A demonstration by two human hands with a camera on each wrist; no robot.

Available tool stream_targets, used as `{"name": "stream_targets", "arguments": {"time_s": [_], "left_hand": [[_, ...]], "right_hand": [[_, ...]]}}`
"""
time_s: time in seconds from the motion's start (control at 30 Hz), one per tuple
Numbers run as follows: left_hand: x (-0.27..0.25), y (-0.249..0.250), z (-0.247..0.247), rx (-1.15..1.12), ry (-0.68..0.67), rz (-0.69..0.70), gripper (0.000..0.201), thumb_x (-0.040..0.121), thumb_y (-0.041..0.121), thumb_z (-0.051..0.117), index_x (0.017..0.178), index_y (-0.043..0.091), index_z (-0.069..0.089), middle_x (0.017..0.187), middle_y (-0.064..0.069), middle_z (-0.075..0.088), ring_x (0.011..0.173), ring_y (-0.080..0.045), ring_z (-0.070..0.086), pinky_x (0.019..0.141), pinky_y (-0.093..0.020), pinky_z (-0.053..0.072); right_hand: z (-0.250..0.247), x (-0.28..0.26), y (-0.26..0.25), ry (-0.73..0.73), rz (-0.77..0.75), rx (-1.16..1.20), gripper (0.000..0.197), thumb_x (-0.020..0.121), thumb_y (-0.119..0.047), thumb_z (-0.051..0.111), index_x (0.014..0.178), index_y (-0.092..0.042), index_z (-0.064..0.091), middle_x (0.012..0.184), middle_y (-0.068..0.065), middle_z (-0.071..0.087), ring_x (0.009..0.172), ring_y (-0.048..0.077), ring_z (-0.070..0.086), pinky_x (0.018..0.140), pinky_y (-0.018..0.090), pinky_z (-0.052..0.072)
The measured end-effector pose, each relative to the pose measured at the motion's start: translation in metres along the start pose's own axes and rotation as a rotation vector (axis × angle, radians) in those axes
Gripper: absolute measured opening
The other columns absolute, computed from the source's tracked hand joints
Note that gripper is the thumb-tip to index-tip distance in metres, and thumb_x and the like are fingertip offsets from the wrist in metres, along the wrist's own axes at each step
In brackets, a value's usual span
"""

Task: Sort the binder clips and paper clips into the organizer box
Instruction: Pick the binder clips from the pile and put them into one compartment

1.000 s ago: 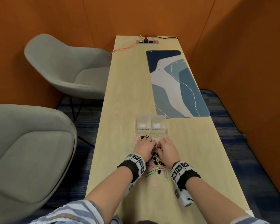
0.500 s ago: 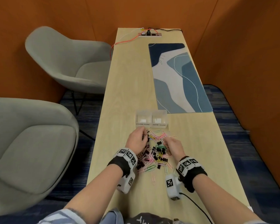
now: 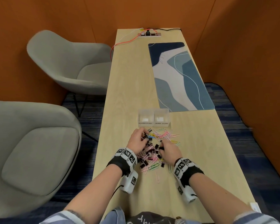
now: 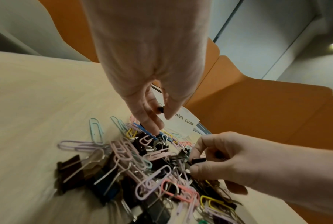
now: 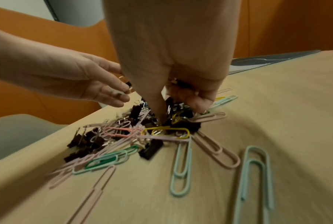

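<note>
A mixed pile [image 3: 153,152] of black binder clips and pastel paper clips lies on the wooden table [image 3: 124,88]. Just beyond it stands the clear organizer box [image 3: 153,118], with a left cell labelled binder clips and a right cell labelled paper clips. My left hand [image 3: 144,135] is at the pile's far left, pinching a small black binder clip [image 4: 160,109] between thumb and fingers. My right hand [image 3: 162,145] is dug into the pile's right side, its fingers curled round black binder clips [image 5: 181,84]. Both cells look empty apart from white patches on their floors.
A blue patterned desk mat [image 3: 181,75] lies beyond the box on the right. A power strip [image 3: 149,35] with an orange cable sits at the table's far end. Two grey chairs [image 3: 68,62] [image 3: 31,143] stand left of the table. Orange walls close in behind and right.
The hands, bunched together over the pile a second ago, have drawn apart. The left stays at the far left edge; the right has pulled back toward me.
</note>
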State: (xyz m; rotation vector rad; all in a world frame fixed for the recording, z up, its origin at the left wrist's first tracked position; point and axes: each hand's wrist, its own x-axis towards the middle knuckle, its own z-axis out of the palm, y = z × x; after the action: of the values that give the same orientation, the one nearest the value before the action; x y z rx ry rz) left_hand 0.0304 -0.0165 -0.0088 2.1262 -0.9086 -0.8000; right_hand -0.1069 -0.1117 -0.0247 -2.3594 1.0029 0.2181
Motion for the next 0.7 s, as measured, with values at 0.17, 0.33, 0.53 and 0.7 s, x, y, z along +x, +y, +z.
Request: {"name": "stream_targets", "arguments": {"time_s": [0.17, 0.33, 0.53, 0.7], "left_hand": [[0.003, 0.002, 0.002, 0.033, 0.023, -0.077, 0.022, 0.085, 0.001, 0.054, 0.096, 0.015, 0.068, 0.104, -0.006, 0.049, 0.099, -0.022, 0.054, 0.097, -0.035, 0.046], [0.009, -0.003, 0.001, -0.186, 0.071, -0.196, 0.029, 0.089, -0.001, 0.046, 0.078, 0.019, 0.064, 0.1, -0.008, 0.064, 0.066, -0.019, 0.058, 0.057, -0.027, 0.048], [0.023, -0.002, -0.006, -0.088, 0.103, -0.242, 0.033, 0.093, 0.009, 0.035, 0.069, 0.008, 0.058, 0.093, -0.013, 0.064, 0.079, -0.025, 0.062, 0.077, -0.036, 0.053], [0.029, 0.0, -0.004, 0.388, 0.077, -0.071, 0.029, 0.095, 0.033, 0.047, 0.111, 0.01, 0.052, 0.109, -0.008, 0.049, 0.089, -0.026, 0.06, 0.081, -0.036, 0.053]], "right_hand": [[-0.002, 0.003, 0.003, 0.054, 0.067, 0.188, 0.008, 0.091, -0.019, 0.049, 0.089, -0.013, 0.045, 0.085, 0.004, 0.056, 0.073, 0.021, 0.05, 0.063, 0.03, 0.037], [-0.012, 0.005, 0.012, 0.026, 0.244, 0.609, 0.013, 0.095, -0.025, 0.043, 0.099, -0.012, 0.044, 0.071, -0.001, 0.046, 0.058, 0.013, 0.042, 0.057, 0.028, 0.037], [-0.017, 0.012, 0.015, -0.044, 0.359, 0.942, 0.016, 0.099, -0.03, 0.038, 0.097, -0.014, 0.041, 0.064, 0.001, 0.037, 0.048, 0.013, 0.036, 0.048, 0.026, 0.035], [-0.018, 0.026, 0.014, 0.009, 0.387, 1.064, 0.015, 0.097, -0.017, 0.038, 0.084, -0.011, 0.041, 0.064, 0.002, 0.043, 0.046, 0.01, 0.038, 0.04, 0.02, 0.035]]}}
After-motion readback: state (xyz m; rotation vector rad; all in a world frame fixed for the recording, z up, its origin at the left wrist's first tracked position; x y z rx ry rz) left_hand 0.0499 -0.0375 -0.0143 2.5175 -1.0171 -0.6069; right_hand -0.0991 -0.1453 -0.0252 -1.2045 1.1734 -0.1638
